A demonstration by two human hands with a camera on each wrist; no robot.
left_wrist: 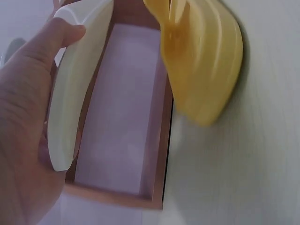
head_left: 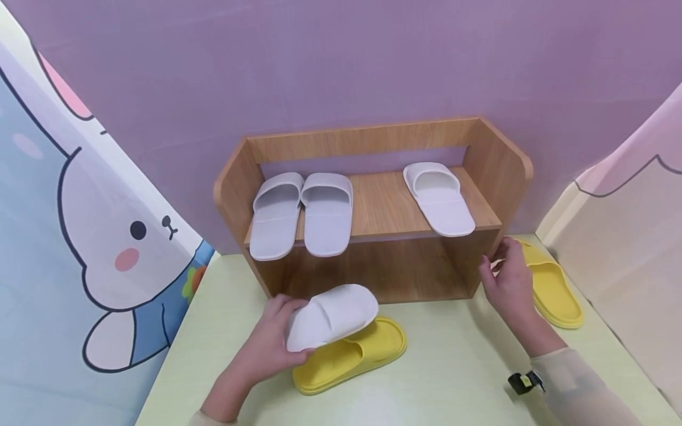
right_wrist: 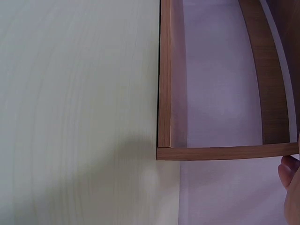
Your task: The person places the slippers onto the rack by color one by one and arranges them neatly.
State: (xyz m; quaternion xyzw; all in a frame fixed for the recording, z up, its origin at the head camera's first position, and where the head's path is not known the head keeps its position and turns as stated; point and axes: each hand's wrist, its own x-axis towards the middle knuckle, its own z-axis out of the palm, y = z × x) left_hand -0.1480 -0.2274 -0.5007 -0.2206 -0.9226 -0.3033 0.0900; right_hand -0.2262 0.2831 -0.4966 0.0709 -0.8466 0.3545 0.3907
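Head view places a cartoon rabbit (head_left: 122,236) along the left side of the frame. Right of it, at lower centre-left, the person's left hand (head_left: 269,343) grasps a white slipper (head_left: 333,316) by the heel end, the thumb along its lower edge and the fingers on the far side. From that grip the slipper extends to the right and slightly up the frame, toe end foremost. Just below and to the right of it, a yellow slipper (head_left: 348,361) lies on the pale floor (head_left: 442,367), its long axis nearly parallel to the white one's; the left wrist view shows the two apart.

Above, at the centre of the frame, stands a wooden rack (head_left: 367,144). On the left of its upper shelf (head_left: 378,204), two grey slippers (head_left: 327,219) sit side by side, toes toward the back, long axes running up the frame. The held slipper thus points roughly crosswise to them; that angle seems the relation that counts most. Bare shelf lies up and to the right of the grip, and beyond it a lone white slipper (head_left: 439,201) stands toe-back, its heel slanting toward the lower right.

Farther right, the right hand (head_left: 511,281) is at the rack's right side panel (head_left: 498,168), well apart from the held slipper, so the left is clearly nearer. Whether it grips the panel or merely rests there cannot be told. At far right, partly behind it, a second yellow slipper (head_left: 556,290) lies beside the rack.
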